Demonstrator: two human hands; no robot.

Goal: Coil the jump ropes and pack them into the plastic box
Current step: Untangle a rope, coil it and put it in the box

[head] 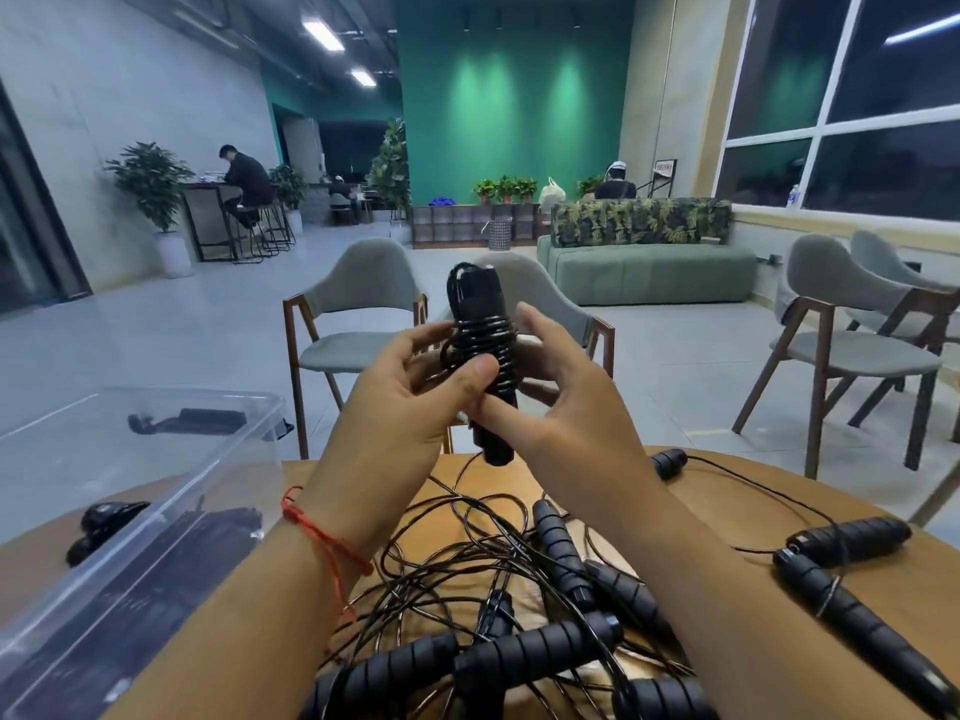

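Round wooden table (pixel 727 517) is carrying the whole job, with a lounge of grey chairs lying behind it. Over on the left, the plastic box (pixel 218 459) is sitting open, dark rope bundles showing through its clear wall. Moving in, the left hand (pixel 410 397) is wrapping round the coiled jump rope (pixel 480 324), thumb pressing flat on the cord turns. That bundle is standing upright above the table's far edge, both handles side by side and the cord wound round their middle. The right hand (pixel 561 387) is clasping it from the other side, fingers curling behind. So both hands are gripping one bundle, close together. To my eye the wrap is being finished off, and doing that well is calling for the thumb to be pinning the last turn while the loose end is tucked under, or the coil is going to spring loose. Below, a tangle of ropes (pixel 519 589) is waiting, and further right a separate pair of handles (pixel 831 563) is lying apart.
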